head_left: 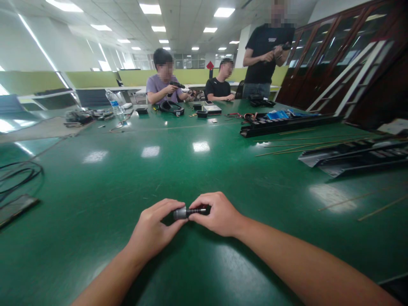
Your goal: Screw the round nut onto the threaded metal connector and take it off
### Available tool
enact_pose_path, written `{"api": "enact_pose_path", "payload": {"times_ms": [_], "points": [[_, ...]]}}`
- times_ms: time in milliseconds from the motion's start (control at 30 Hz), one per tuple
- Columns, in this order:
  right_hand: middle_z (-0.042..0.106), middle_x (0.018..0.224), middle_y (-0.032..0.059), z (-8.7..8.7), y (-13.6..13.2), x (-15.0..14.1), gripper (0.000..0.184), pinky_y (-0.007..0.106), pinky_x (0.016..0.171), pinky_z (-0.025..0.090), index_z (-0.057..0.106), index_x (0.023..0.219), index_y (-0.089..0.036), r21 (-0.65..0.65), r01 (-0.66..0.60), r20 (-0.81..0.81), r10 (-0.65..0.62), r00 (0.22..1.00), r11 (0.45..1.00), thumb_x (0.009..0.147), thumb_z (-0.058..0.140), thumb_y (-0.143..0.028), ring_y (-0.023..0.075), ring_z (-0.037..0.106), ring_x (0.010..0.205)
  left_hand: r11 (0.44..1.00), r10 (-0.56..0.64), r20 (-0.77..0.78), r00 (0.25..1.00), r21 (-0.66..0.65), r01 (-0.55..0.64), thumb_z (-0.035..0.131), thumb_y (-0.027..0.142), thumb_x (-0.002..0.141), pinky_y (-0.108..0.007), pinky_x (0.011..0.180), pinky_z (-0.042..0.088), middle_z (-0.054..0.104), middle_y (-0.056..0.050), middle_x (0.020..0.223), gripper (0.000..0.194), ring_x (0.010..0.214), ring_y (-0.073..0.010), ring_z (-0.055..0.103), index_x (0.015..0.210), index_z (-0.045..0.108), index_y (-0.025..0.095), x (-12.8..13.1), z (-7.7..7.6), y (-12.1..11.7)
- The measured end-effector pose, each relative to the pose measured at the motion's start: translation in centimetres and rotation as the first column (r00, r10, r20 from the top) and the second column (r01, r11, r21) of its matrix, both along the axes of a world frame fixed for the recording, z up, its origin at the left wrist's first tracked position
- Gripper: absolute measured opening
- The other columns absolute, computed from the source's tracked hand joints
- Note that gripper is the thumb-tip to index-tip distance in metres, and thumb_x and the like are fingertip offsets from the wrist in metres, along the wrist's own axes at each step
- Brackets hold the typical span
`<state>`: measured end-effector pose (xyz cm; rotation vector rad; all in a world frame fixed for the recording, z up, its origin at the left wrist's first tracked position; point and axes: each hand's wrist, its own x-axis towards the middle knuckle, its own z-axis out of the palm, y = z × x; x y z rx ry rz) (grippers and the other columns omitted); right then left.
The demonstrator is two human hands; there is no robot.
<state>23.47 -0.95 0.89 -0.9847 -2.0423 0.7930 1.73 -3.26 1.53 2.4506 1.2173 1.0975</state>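
Above the green tabletop, my left hand (156, 227) is closed, thumb and fingers pinching a short grey metal cylinder (180, 213). From the cylinder's right end a thin dark ribbed shaft (194, 211) with a bright tip points right, in line with it. My right hand (219, 214) is closed round this shaft, its thumb and fingertips close to the cylinder. Whether the shaft and cylinder are one piece or two, I cannot tell. The right fingers hide part of the shaft.
Black metal channels (363, 161) and thin rods (287, 149) lie at right. Black cable (19, 176) and a flat panel (17, 208) are at left. A water bottle (114, 104) stands farther back. Several people are across the green table (143, 170); a ladder (353, 80) stands behind.
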Motion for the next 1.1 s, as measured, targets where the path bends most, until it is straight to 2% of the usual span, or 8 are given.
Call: {"api": "enact_pose_path", "payload": {"times_ms": [600,1100], "points": [[0.075,0.080,0.0009,0.30,-0.06,-0.01,0.011,0.025,0.068,0.046,0.077,0.088,-0.020,-0.013,0.016,0.023,-0.016,1.000,1.000,0.078,0.074,-0.024,0.0152,0.067,0.072,1.000,-0.001,0.008,1.000,0.007,0.001,0.072,0.024,0.083,-0.026,0.079,0.057,0.072,-0.005,0.097,0.022,0.087,-0.0169,0.069,0.105,0.070,0.021,-0.05,0.25,0.07],[0.075,0.079,0.0013,0.37,0.00,0.03,0.010,0.024,0.066,0.046,0.077,0.087,-0.020,-0.003,0.016,0.027,-0.016,0.999,1.000,0.078,0.074,-0.023,0.0151,0.067,0.072,0.999,0.000,0.002,1.000,0.038,0.000,0.073,0.022,0.082,-0.023,0.080,0.057,0.072,-0.003,0.097,0.024,0.087,-0.0144,0.069,0.106,0.070,0.021,-0.12,0.31,0.19]]}}
